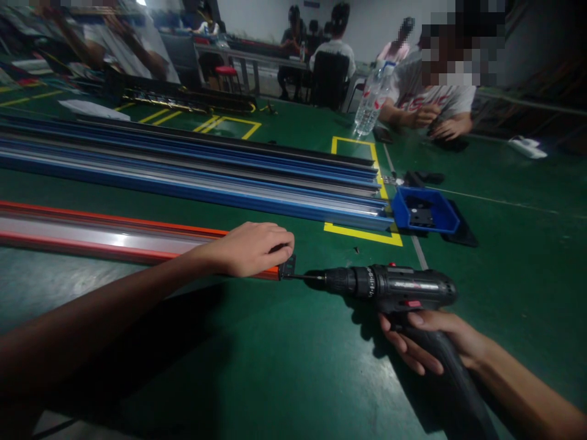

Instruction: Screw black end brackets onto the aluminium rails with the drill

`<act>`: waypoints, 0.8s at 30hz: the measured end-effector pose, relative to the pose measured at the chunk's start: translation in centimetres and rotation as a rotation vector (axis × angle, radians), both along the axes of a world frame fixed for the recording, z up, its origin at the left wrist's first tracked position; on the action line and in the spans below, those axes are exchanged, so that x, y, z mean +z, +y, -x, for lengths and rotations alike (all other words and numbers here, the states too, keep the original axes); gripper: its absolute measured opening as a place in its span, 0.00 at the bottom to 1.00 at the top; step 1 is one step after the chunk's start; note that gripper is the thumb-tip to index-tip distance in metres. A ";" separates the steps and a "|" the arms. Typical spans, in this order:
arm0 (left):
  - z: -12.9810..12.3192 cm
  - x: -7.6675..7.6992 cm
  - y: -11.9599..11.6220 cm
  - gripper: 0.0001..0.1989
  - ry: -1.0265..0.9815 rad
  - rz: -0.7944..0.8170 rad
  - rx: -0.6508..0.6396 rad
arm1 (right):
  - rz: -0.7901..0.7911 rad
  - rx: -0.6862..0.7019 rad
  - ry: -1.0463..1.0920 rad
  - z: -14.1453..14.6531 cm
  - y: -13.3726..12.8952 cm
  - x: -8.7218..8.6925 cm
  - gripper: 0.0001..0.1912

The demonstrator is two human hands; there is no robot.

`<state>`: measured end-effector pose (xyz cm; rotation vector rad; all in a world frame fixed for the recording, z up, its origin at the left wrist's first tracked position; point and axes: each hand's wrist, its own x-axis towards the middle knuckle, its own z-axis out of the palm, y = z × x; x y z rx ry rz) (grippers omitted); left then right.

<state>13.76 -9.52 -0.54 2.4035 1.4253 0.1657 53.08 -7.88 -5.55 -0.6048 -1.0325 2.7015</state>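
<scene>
My right hand [426,342] grips the handle of a black cordless drill [389,284], which lies level and points left. Its long bit [300,277] reaches the black end plate [287,267] on an orange metal profile [174,253]. Over the right end of that profile rests my left hand [257,247], its fingers curled around the profile near the end plate. The spot where the bit meets the plate is small, so I cannot tell whether a screw sits there.
Several blue and black profiles [275,192] lie side by side beyond the orange one. A blue bin [426,211] with black parts stands at their right end. Water bottles [371,101] stand farther back. Across the green table [504,256] a person [431,104] sits handling something small.
</scene>
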 end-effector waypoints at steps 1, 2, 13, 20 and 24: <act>0.0 0.0 0.0 0.18 -0.001 0.001 -0.001 | 0.002 0.001 -0.005 0.0 0.0 0.0 0.18; 0.0 0.0 0.0 0.18 0.000 0.003 0.000 | 0.003 0.003 -0.012 0.0 0.0 0.1 0.18; -0.1 0.2 -0.1 0.17 0.006 0.017 0.013 | -0.015 0.004 -0.008 0.0 0.0 0.1 0.18; 0.0 0.1 0.0 0.18 -0.003 0.011 0.006 | 0.003 0.007 -0.014 0.0 0.0 0.0 0.18; 0.0 0.1 0.0 0.17 0.006 0.012 0.016 | -0.004 0.002 0.002 0.1 0.0 0.0 0.18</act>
